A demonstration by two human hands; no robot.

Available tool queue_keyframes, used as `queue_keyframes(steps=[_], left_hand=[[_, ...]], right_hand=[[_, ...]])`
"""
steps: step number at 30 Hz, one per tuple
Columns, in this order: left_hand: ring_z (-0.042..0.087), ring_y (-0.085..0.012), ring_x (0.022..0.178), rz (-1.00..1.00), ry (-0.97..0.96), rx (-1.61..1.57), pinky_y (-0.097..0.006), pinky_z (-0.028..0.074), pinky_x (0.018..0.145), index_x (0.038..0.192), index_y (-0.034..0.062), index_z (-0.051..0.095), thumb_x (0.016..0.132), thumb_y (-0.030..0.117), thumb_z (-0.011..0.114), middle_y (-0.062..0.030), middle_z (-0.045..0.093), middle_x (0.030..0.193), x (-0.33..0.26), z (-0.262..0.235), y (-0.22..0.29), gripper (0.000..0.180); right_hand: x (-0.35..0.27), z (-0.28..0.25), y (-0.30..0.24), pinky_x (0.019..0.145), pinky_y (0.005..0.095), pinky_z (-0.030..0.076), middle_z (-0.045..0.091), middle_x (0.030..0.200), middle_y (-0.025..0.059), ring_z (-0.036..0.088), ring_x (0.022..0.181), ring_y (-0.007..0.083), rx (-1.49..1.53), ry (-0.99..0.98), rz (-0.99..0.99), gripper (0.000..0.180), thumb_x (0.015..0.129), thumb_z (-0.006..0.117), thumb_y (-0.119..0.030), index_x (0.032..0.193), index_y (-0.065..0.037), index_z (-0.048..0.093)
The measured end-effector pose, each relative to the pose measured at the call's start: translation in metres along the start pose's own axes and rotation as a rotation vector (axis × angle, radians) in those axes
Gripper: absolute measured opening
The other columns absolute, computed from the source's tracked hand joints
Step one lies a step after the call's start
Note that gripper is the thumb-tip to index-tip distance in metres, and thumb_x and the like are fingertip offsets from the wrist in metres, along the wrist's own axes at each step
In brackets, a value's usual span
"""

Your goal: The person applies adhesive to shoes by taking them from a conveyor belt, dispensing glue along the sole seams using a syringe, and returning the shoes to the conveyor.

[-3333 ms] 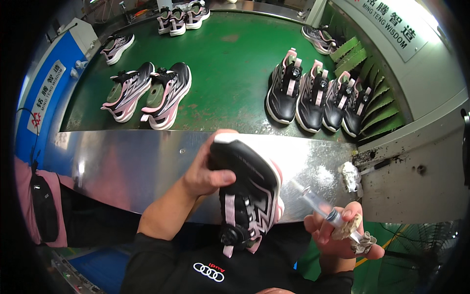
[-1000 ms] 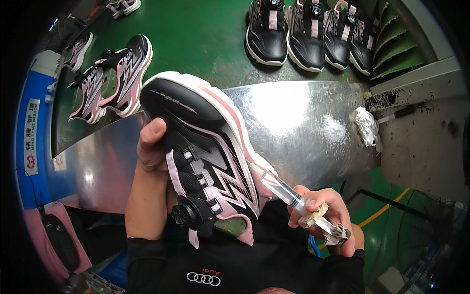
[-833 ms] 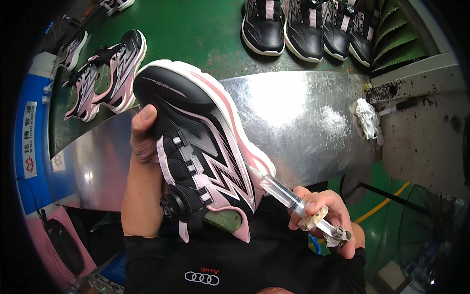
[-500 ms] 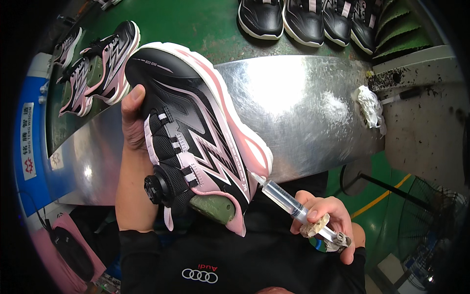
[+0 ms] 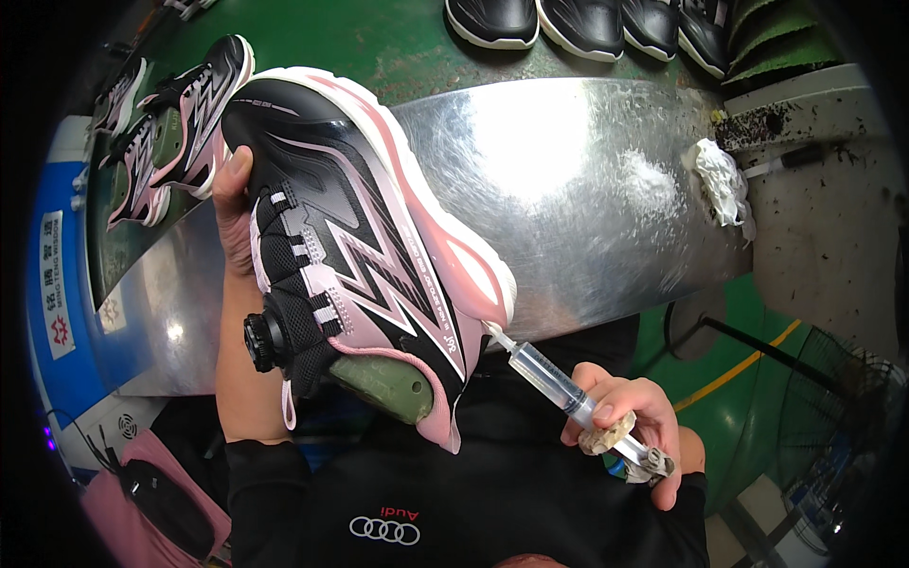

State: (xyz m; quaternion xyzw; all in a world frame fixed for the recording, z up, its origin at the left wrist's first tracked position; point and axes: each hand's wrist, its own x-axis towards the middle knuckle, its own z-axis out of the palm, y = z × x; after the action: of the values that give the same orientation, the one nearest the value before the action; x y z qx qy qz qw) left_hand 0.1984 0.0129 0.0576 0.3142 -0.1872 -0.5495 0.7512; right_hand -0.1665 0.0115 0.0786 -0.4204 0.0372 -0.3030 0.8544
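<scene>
My left hand (image 5: 230,204) grips a black and pink sneaker (image 5: 360,246) from behind, holding it tilted with the toe up and the heel toward me. A round black dial sits on its side, and a green shoe last fills its opening. My right hand (image 5: 630,431) holds a clear syringe (image 5: 544,369) whose tip touches the pink sole edge near the heel. Dried glue crusts the plunger end.
A shiny metal plate (image 5: 568,189) lies below the shoe, with a crumpled white rag (image 5: 720,180) at its right end. Beyond it, a green conveyor (image 5: 379,38) carries black shoes (image 5: 587,17) at the top and pink and black sneakers (image 5: 180,118) at left.
The sneaker has been lifted close and turned so its side faces me, then shifted left. The syringe tip has come to the sole edge at the heel.
</scene>
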Motion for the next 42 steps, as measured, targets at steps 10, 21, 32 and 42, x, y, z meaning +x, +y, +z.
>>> queue_keyframes(steps=[10, 21, 32, 42], left_hand=[[0.062, -0.022, 0.098, -0.094, 0.122, -0.11, -0.036, 0.051, 0.087, 0.12, 0.0053, 0.052, 0.084, 0.026, 0.058, -0.0106, 0.063, 0.109, 0.0, 0.006, -0.004, 0.042], [0.062, -0.0276, 0.101, -0.17, 0.219, 0.052, -0.043, 0.05, 0.089, 0.119, 0.004, 0.055, 0.085, 0.033, 0.056, -0.0145, 0.061, 0.114, -0.008, -0.03, 0.014, 0.045], [0.058, -0.027, 0.107, -0.223, 0.256, 0.411, -0.041, 0.047, 0.094, 0.124, -0.0004, 0.047, 0.091, 0.025, 0.048, -0.016, 0.057, 0.119, -0.064, -0.046, 0.053, 0.041], [0.053, -0.0274, 0.115, -0.229, 0.328, 0.468, -0.041, 0.042, 0.1, 0.128, 0.0, 0.045, 0.096, 0.031, 0.043, -0.0153, 0.054, 0.125, -0.144, -0.065, 0.066, 0.045]], right_hand=[[-0.009, -0.006, 0.009, 0.074, 0.0247, 0.036, 0.06, 0.104, 0.0145, 0.044, 0.088, 0.0175, -0.051, 0.005, -0.04, 0.091, 0.061, 0.081, -0.053, 0.122, 0.007, 0.049], [-0.014, -0.015, 0.025, 0.074, 0.0273, 0.033, 0.06, 0.102, 0.0116, 0.045, 0.086, 0.0173, 0.016, 0.066, -0.037, 0.089, 0.058, 0.083, -0.048, 0.122, 0.004, 0.051], [0.003, -0.026, 0.036, 0.073, 0.0282, 0.033, 0.063, 0.103, 0.0072, 0.042, 0.082, 0.0161, -0.138, 0.034, -0.119, 0.089, 0.059, 0.083, -0.049, 0.123, 0.002, 0.049], [0.016, -0.021, 0.035, 0.077, 0.032, 0.038, 0.057, 0.114, 0.0092, 0.048, 0.087, 0.0216, -0.341, -0.05, -0.143, 0.082, 0.06, 0.083, -0.037, 0.125, -0.002, 0.048]])
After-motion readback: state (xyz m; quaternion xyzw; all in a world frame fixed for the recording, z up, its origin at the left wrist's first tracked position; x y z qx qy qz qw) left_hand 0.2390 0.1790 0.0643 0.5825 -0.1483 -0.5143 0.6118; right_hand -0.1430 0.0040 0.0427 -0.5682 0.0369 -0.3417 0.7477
